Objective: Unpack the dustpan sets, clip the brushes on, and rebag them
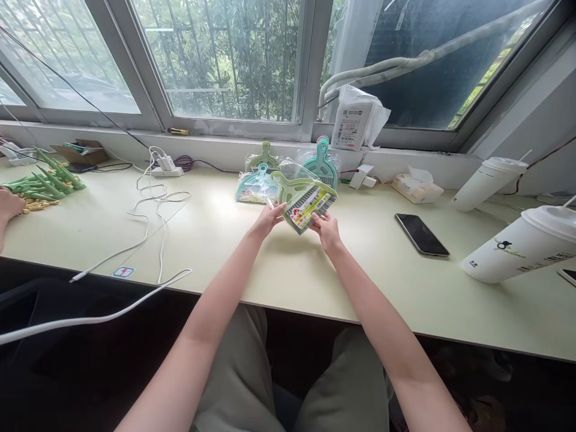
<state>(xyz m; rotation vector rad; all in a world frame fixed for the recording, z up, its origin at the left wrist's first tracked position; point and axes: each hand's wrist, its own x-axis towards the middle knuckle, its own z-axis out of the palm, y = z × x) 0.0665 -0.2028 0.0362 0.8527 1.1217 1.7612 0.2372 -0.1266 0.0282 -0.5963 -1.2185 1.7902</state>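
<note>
Both my hands hold a small green brush-and-dustpan set (302,198) wrapped in clear plastic, tilted above the pale desk (270,264). My left hand (268,220) grips its lower left edge. On the lower right corner, by the bristles and the label, sits my right hand (327,230). Behind it lie more packaged sets: a blue one (255,187), a green one (263,157) and a teal one (320,165).
A black phone (422,234) lies right of my hands, with two white lidded cups (522,242) (486,182) and a tissue box (416,187) beyond. White cables (150,219) and a charger (165,165) lie left. Another person's hand (9,207) rests by green pieces (42,180).
</note>
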